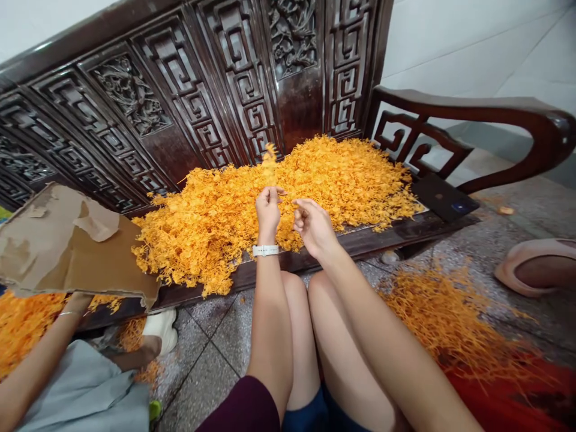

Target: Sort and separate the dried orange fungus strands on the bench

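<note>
My left hand (269,210), with a pale watch band (265,250) at its wrist, pinches a thin orange plastic flower sprig (269,161) that stands upright from the fingers and is slightly blurred. Just to the right, my right hand (314,227) is raised with its index finger stretched towards the left hand and the other fingers loosely bent; nothing shows in it. Both hands are in front of a large heap of orange plastic flower pieces (351,180), spread along the seat of a dark carved wooden bench (301,114).
A torn cardboard sheet (103,252) stands at the left, beside another person's arm (49,354). A dark flat device (443,195) lies at the bench's right end. Thin orange plastic scraps (450,318) pile up at lower right over something red (490,402). A foot in a pink shoe (517,270) is at the right.
</note>
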The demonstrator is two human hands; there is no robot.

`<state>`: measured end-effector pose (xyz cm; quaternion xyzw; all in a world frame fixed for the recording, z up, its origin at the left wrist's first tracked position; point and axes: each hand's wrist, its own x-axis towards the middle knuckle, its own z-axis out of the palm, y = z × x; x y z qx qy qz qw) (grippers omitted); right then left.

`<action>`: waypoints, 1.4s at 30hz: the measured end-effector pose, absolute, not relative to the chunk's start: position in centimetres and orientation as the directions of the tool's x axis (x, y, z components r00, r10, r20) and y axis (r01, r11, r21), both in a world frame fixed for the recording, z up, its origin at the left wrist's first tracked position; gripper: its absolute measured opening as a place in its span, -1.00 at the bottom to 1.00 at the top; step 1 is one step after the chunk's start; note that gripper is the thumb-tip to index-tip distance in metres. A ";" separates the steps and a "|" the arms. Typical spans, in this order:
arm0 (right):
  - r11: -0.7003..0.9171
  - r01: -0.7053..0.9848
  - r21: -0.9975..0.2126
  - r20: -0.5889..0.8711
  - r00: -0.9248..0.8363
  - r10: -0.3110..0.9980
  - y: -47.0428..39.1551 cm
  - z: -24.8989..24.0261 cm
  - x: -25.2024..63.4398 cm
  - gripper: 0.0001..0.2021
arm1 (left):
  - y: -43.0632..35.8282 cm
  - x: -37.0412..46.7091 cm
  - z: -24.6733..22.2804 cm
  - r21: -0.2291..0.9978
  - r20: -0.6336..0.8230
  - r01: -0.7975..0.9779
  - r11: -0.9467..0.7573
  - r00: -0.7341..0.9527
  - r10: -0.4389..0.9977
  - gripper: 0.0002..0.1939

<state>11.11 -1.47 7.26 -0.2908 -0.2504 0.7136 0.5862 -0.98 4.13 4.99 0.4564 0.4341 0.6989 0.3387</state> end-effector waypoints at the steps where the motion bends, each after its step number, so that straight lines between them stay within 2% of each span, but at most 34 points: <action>1: -0.123 -0.668 -0.734 -0.094 -0.079 0.992 -1.4 7.4 11.1 -0.75 | 3.9 -0.7 5.2 0.915 0.375 -0.041 -0.402 -0.281 0.883 -0.70; 5: 0.023 -0.599 -0.801 -0.032 0.082 0.996 -0.8 7.1 11.2 -0.62 | 3.4 0.5 5.4 0.929 0.370 0.023 -0.369 -0.075 0.926 -0.69; 8: 0.074 -0.559 -0.826 -0.030 0.174 0.984 -0.3 6.7 11.5 -0.60 | 3.5 1.2 5.2 0.911 0.396 0.126 -0.393 -0.002 0.918 -0.64; 11: 0.041 -0.568 -0.822 -0.071 0.173 0.982 -0.1 6.6 11.7 -0.60 | 3.7 1.4 5.0 0.878 0.452 0.168 -0.448 0.018 0.892 -0.72; 17: 0.005 -0.609 -0.793 -0.105 0.145 0.984 0.3 6.5 11.7 -0.63 | 3.7 1.0 5.1 0.884 0.448 0.131 -0.450 0.042 0.893 -0.88; 23: 0.018 -0.627 -0.779 -0.091 0.142 0.986 0.2 6.4 12.1 -0.79 | 3.9 0.8 4.9 0.892 0.443 0.164 -0.421 -0.129 0.887 -0.85; 27: -0.022 -0.630 -0.776 -0.039 0.014 0.999 -0.4 6.9 11.9 -0.83 | 4.1 0.7 4.8 0.896 0.443 0.193 -0.401 -0.318 0.838 -0.77; 31: -0.009 -0.497 -0.867 0.063 -0.129 0.990 -0.8 7.3 11.4 -0.80 | 4.4 0.4 4.7 0.906 0.398 0.061 -0.419 -0.457 0.795 -0.76; 33: -0.004 -0.461 -0.887 0.116 -0.233 0.966 -1.2 7.4 11.3 -0.79 | 4.7 0.0 4.6 0.926 0.331 0.011 -0.378 -0.504 0.798 -0.76; 35: -0.070 -0.404 -0.912 0.152 -0.492 0.857 -2.1 7.4 11.3 -0.83 | 5.2 -0.8 4.4 0.955 0.211 -0.046 -0.292 -0.582 0.785 -0.73; 36: -0.110 -0.342 -0.933 0.161 -0.672 0.723 -2.8 7.4 11.3 -0.85 | 5.4 -1.3 4.3 0.964 0.138 -0.093 -0.248 -0.621 0.772 -0.71; 38: -0.115 -0.201 -0.973 0.152 -0.929 0.338 -4.1 7.4 11.2 -0.82 | 5.8 -2.5 4.0 0.960 0.020 -0.197 -0.198 -0.660 0.751 -0.70; 39: -0.085 -0.164 -0.983 0.148 -0.975 0.168 -4.7 7.4 11.0 -0.79 | 5.8 -3.1 3.9 0.953 -0.013 -0.235 -0.192 -0.663 0.749 -0.73; 40: -0.058 -0.160 -0.985 0.157 -0.986 0.064 -5.2 7.5 10.9 -0.78 | 5.8 -3.7 3.7 0.948 -0.027 -0.255 -0.192 -0.665 0.746 -0.75; 41: -0.054 -0.187 -0.981 0.184 -0.982 0.047 -5.3 7.5 10.6 -0.78 | 5.7 -4.2 3.6 0.946 -0.028 -0.257 -0.198 -0.671 0.741 -0.77; 42: -0.085 -0.241 -0.967 0.230 -0.966 0.118 -5.3 7.6 10.4 -0.78 | 5.6 -4.6 3.5 0.947 -0.015 -0.246 -0.206 -0.675 0.738 -0.79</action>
